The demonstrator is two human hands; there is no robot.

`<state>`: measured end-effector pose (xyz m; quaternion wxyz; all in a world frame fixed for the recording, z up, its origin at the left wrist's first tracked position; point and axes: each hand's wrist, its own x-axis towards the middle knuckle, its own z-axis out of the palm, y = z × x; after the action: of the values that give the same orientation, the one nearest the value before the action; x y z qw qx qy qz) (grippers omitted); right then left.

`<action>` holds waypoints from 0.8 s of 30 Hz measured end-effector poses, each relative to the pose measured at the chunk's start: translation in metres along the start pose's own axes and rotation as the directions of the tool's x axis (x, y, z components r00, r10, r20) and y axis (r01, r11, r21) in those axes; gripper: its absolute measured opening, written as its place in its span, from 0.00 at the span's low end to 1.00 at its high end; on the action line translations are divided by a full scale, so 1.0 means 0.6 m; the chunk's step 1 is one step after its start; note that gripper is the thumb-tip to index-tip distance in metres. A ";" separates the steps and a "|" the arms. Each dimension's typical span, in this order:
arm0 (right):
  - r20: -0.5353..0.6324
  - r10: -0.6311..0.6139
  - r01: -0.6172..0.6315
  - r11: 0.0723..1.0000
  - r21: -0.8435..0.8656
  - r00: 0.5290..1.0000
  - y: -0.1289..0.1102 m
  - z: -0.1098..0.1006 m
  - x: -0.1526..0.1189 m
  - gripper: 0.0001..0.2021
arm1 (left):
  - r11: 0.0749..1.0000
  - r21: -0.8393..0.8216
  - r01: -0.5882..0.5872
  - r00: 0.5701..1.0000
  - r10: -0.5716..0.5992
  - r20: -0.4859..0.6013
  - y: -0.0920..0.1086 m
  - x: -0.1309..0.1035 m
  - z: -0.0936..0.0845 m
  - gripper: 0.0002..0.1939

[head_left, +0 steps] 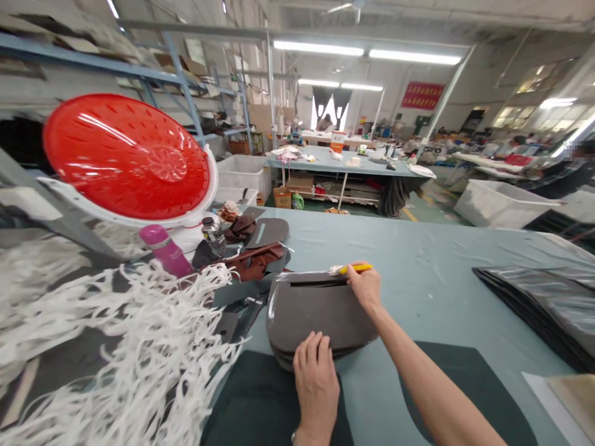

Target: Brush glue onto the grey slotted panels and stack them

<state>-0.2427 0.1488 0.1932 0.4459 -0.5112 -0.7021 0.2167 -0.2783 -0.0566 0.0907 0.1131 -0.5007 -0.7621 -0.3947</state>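
Note:
In front of me lies a stack of dark grey rounded panels point(320, 316) with a slot near the far edge of the top one. My left hand point(317, 375) rests flat on the near edge of the stack, fingers stretched out. A yellow-handled brush point(356, 268) is pinched in my right hand point(365, 288); its whitish bristles touch the far edge of the top panel. Wet, shiny streaks show along the panel's left and far edges. Dark sheets point(260, 402) lie under and beside the stack.
White strips point(153, 347) heap up on the left, near a purple bottle point(165, 249) and a red basket point(130, 158). Brown and dark pieces point(260, 260) lie beyond the stack. Folded dark material point(548, 303) sits at right. A person point(567, 167) is at the far right.

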 end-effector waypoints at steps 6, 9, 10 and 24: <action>-0.092 0.108 -0.120 0.984 -0.134 0.990 0.081 -0.154 -0.013 0.14 | 1.000 0.006 -0.008 1.000 0.008 -0.002 0.015 0.003 -0.003 0.14; -0.079 0.124 -0.135 0.977 -0.164 0.989 0.095 -0.201 -0.083 0.13 | 1.000 -0.026 0.006 1.000 -0.005 0.013 0.026 0.001 -0.005 0.14; -0.089 0.113 -0.128 0.973 -0.192 0.990 0.097 -0.215 -0.109 0.13 | 0.999 -0.046 0.019 1.000 -0.018 0.020 0.028 0.001 -0.009 0.14; 0.333 -0.281 0.167 0.929 0.331 0.900 -0.086 -0.035 -0.312 0.08 | 0.800 -0.407 0.441 0.878 -0.290 0.380 -0.134 0.151 -0.115 0.16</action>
<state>-0.2370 -0.0445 0.1674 0.3970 -0.3030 -0.7885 0.3589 -0.4049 -0.0597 0.1488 -0.2107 -0.4080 -0.7305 -0.5055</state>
